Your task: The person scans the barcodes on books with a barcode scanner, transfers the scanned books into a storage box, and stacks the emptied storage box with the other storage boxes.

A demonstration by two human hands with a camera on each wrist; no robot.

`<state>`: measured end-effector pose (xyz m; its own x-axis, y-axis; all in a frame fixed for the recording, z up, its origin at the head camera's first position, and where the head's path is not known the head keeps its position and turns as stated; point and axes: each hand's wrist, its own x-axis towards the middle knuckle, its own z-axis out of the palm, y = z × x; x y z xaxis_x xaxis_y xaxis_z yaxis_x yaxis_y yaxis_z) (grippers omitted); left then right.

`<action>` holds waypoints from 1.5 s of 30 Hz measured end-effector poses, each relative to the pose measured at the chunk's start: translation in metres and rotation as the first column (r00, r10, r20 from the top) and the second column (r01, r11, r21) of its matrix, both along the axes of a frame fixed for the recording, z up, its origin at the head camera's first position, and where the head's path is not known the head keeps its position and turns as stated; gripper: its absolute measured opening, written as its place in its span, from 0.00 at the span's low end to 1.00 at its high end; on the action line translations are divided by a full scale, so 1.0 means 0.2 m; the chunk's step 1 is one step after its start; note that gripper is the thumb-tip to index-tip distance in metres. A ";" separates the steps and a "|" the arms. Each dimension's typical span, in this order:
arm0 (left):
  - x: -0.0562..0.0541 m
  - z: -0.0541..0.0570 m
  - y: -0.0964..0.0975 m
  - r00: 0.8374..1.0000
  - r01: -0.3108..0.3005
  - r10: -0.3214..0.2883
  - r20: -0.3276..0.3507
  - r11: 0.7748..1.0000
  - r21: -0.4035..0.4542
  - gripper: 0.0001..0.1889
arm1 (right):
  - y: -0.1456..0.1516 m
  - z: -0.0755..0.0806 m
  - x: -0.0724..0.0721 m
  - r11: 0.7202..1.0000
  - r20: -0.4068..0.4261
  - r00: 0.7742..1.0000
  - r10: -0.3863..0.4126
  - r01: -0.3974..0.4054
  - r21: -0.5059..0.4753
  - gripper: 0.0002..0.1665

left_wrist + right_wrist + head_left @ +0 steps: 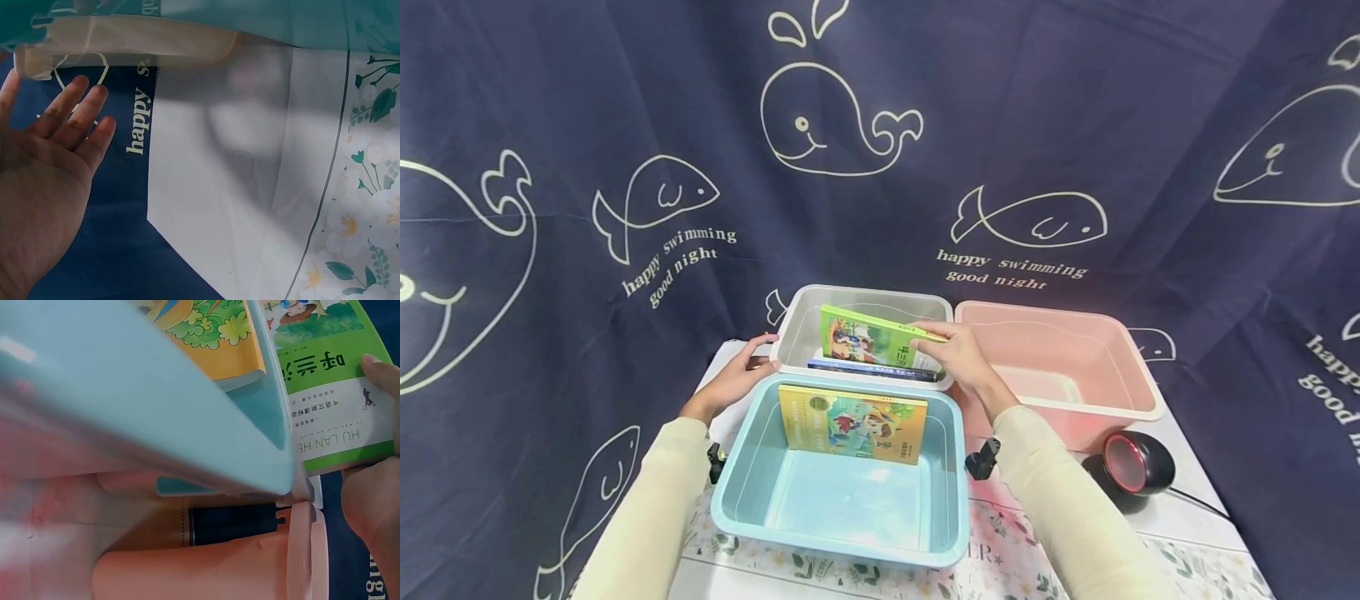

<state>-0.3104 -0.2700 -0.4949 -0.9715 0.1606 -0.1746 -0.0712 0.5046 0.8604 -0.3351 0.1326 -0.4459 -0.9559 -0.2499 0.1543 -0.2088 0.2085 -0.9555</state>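
Note:
My right hand (958,353) grips a green-covered book (872,337) by its right end, thumb on the front cover, in the head view. The book stands tilted inside the white bin (797,321). In the right wrist view the thumb presses the green book (331,381) near its edge. A dark blue book (872,370) lies along the near side of the same bin, spine up. At the bin's left rim my left hand (739,377) rests with fingers extended. In the left wrist view the left hand (47,181) shows its palm, fingers spread and nothing held.
A light blue bin (842,546) stands in front, with a yellow book (853,425) upright against its far wall. To the right are a pink bin (1060,321) and a black round device (1138,462) with a cable. A dark blue whale-print curtain (880,225) hangs behind.

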 end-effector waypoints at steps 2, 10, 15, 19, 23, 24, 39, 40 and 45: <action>0.00 0.00 0.00 1.000 -0.003 0.003 0.007 1.000 0.006 0.34 | 0.00 -0.01 -0.01 1.000 -0.003 1.000 0.020 -0.020 0.014 0.20; -0.01 -0.02 -0.01 1.000 -0.003 0.003 0.015 1.000 0.022 0.34 | -0.01 -0.05 -0.05 0.996 0.006 0.999 0.047 -0.047 0.079 0.19; -0.02 -0.02 -0.01 1.000 0.001 -0.001 0.005 1.000 0.022 0.34 | -0.01 -0.07 -0.06 0.990 0.031 0.998 0.063 -0.067 0.125 0.20; -0.02 -0.02 0.00 1.000 0.001 -0.001 0.000 1.000 0.014 0.34 | -0.01 -0.08 -0.07 0.979 0.023 0.997 0.074 -0.077 0.191 0.20; -0.02 -0.02 0.00 1.000 0.000 0.000 0.002 1.000 0.004 0.34 | -0.02 -0.08 -0.07 0.948 -0.001 0.996 0.085 -0.081 0.307 0.20; -0.02 -0.01 0.00 1.000 -0.001 0.001 0.004 1.000 0.008 0.34 | -0.02 -0.08 -0.07 0.941 -0.008 0.996 0.086 -0.079 0.328 0.20; 0.00 -0.02 0.00 1.000 -0.001 0.001 0.000 0.999 0.035 0.34 | -0.07 -0.09 -0.04 0.810 -0.048 0.992 0.114 -0.065 0.583 0.14; 0.01 -0.01 0.01 1.000 0.003 -0.003 -0.001 0.999 0.038 0.33 | -0.07 -0.09 -0.04 0.799 -0.048 0.992 0.115 -0.064 0.597 0.14; 0.00 -0.02 0.00 1.000 0.003 -0.003 -0.005 0.999 0.035 0.34 | -0.07 -0.09 -0.05 0.781 -0.049 0.991 0.121 -0.065 0.621 0.14</action>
<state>-0.3108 -0.2702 -0.4988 -0.9718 0.1691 -0.1642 -0.0657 0.4748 0.8777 -0.3452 0.1186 -0.4633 -0.9140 -0.4055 0.0123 -0.3287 0.7225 -0.6082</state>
